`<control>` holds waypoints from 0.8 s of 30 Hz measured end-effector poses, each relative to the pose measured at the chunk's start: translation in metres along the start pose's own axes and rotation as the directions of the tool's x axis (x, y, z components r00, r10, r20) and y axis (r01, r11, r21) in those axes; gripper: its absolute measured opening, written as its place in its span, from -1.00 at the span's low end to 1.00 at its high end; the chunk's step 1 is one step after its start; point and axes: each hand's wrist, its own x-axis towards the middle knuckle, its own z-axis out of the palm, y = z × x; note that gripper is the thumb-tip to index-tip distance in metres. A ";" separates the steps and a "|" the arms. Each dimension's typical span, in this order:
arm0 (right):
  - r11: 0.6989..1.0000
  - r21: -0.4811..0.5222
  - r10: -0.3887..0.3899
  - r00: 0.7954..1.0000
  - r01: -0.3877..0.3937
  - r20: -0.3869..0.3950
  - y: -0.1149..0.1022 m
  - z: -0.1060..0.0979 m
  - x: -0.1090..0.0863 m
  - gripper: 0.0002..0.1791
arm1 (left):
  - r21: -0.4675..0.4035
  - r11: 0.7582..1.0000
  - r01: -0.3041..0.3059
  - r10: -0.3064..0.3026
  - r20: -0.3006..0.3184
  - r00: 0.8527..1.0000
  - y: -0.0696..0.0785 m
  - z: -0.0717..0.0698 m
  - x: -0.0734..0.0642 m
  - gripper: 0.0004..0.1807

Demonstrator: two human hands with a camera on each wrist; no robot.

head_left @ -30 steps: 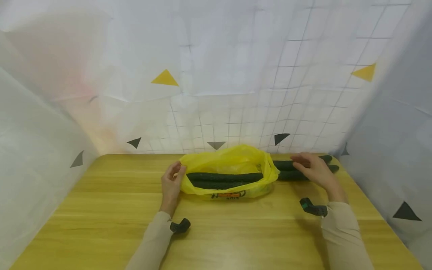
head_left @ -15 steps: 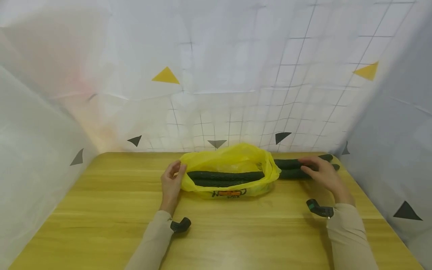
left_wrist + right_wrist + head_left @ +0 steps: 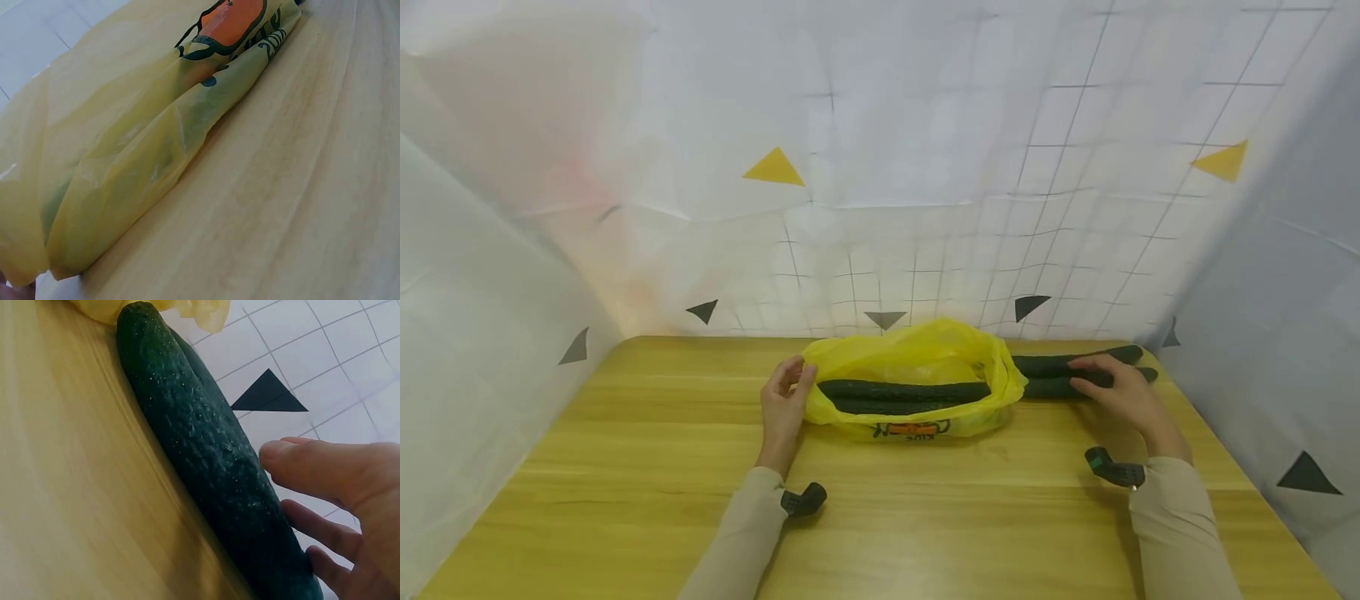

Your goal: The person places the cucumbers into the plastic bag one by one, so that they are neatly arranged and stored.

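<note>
Since a second ago, the right hand [image 3: 1127, 397] has slid outward toward 3 o'clock along the loose cucumbers, while the left hand [image 3: 781, 408] stays at the bag. Both hands work over a yellowish wooden table [image 3: 940, 517] with streaky grain, its far edge at 12 o'clock meeting a white sheeted wall [image 3: 910, 125] drawn with thin grid lines; two yellow triangles sit on it at 11 and 2 o'clock, with darker triangles lower down. A crinkled, translucent yellow bag [image 3: 891, 358] lies toward 12 o'clock on the table, mouth gaping upward. In it, two bagged cucumbers [image 3: 904, 391], long and dark green, lie side by side lengthwise. At the bag's 3 o'clock end stretch two more: a front loose cucumber [image 3: 1051, 388] and, just behind it, a back loose cucumber [image 3: 1042, 367]. The left hand pinches the bag's rim at its 9 o'clock end. The right hand is at the loose pair, thumb and fingers parted; whether they touch, one cannot tell. The two hands are well apart. The left wrist view alone shows the bag's orange patch and dark lettering up close; the right wrist view reveals bumpy, pale-speckled skin and a rounded cucumber tip beside the bag.
</note>
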 end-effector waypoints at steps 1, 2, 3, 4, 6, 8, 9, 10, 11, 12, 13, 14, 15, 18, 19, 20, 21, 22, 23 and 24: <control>1.000 0.002 0.008 1.000 -0.008 0.010 0.001 0.000 0.000 -0.51 | 0.004 1.000 0.002 -0.002 0.001 1.000 0.000 0.000 0.000 -0.61; 1.000 0.003 0.015 1.000 -0.015 0.022 0.001 0.000 -0.001 -0.49 | 0.006 1.000 0.000 0.000 0.001 1.000 0.000 0.000 0.000 -0.62; 1.000 0.006 0.018 0.999 -0.018 0.034 0.002 0.001 -0.001 -0.48 | 0.006 1.000 0.001 -0.001 0.002 1.000 0.000 0.000 0.000 -0.62; 1.000 0.008 0.024 0.999 -0.025 0.044 0.002 0.001 -0.001 -0.47 | 0.006 1.000 0.001 -0.001 0.002 1.000 0.000 0.000 0.000 -0.63; 0.999 0.008 0.034 0.997 -0.035 0.063 0.003 0.001 -0.001 -0.45 | 0.002 1.000 0.001 -0.001 0.001 1.000 0.000 0.000 0.000 -0.63; 0.999 0.008 0.041 0.996 -0.042 0.075 0.004 0.002 -0.001 -0.45 | -0.004 1.000 0.000 0.000 -0.002 1.000 0.000 0.000 -0.001 -0.64; 0.999 0.009 0.041 0.996 -0.042 0.076 0.004 0.002 -0.001 -0.45 | -0.007 1.000 0.001 -0.001 -0.004 1.000 0.000 0.000 -0.001 -0.64; 0.999 0.011 0.040 0.996 -0.041 0.077 0.005 0.003 -0.001 -0.45 | -0.008 1.000 0.002 -0.002 -0.004 1.000 0.001 0.000 -0.001 -0.64; 0.999 0.010 0.031 0.997 -0.031 0.076 0.005 0.003 0.000 -0.46 | -0.012 1.000 0.002 -0.002 -0.005 1.000 0.001 0.000 -0.001 -0.64; 1.000 0.011 0.015 0.997 -0.016 0.077 0.005 0.004 0.000 -0.48 | -0.014 1.000 0.002 -0.002 -0.006 1.000 0.001 0.000 -0.001 -0.64; 1.000 0.011 -0.001 0.997 0.000 0.078 0.006 0.005 0.000 -0.49 | -0.015 1.000 0.002 -0.002 -0.007 1.000 0.001 0.000 -0.001 -0.64; 1.000 0.010 -0.021 0.997 0.020 0.078 0.006 0.006 0.001 -0.51 | -0.016 1.000 0.003 -0.003 -0.008 1.000 0.001 0.000 -0.001 -0.64; 0.999 0.007 -0.043 0.996 0.042 0.076 0.006 0.007 0.001 -0.52 | -0.017 1.000 0.003 -0.004 -0.007 1.000 0.001 0.000 -0.001 -0.65; 0.994 -0.022 -0.105 0.991 0.107 0.078 0.006 0.008 0.001 -0.55 | -0.018 1.000 -0.001 0.001 -0.005 1.000 0.002 0.000 -0.001 -0.65; 0.992 -0.037 -0.114 0.991 0.117 0.074 0.005 0.009 0.001 -0.55 | -0.016 1.000 -0.002 0.001 -0.005 1.000 0.002 0.000 -0.001 -0.65; 0.990 -0.049 -0.125 0.989 0.129 0.073 0.005 0.009 0.001 -0.55 | -0.015 1.000 -0.003 0.003 -0.004 1.000 0.002 0.000 -0.001 -0.65; 0.988 -0.064 -0.133 0.989 0.138 0.070 0.005 0.009 0.001 -0.55 | -0.012 1.000 -0.003 0.003 -0.003 1.000 0.002 0.000 -0.001 -0.66; 0.987 -0.073 -0.137 0.988 0.142 0.073 0.004 0.010 0.001 -0.55 | -0.010 1.000 -0.004 0.004 -0.003 1.000 0.002 0.000 -0.001 -0.65; 0.986 -0.084 -0.139 0.988 0.145 0.066 0.004 0.010 0.001 -0.55 | -0.006 1.000 -0.003 0.003 -0.004 1.000 0.002 0.000 -0.001 -0.65; 0.986 -0.088 -0.138 0.988 0.144 0.064 0.004 0.010 0.001 -0.55 | -0.003 1.000 -0.002 0.002 -0.004 1.000 0.002 0.000 -0.001 -0.65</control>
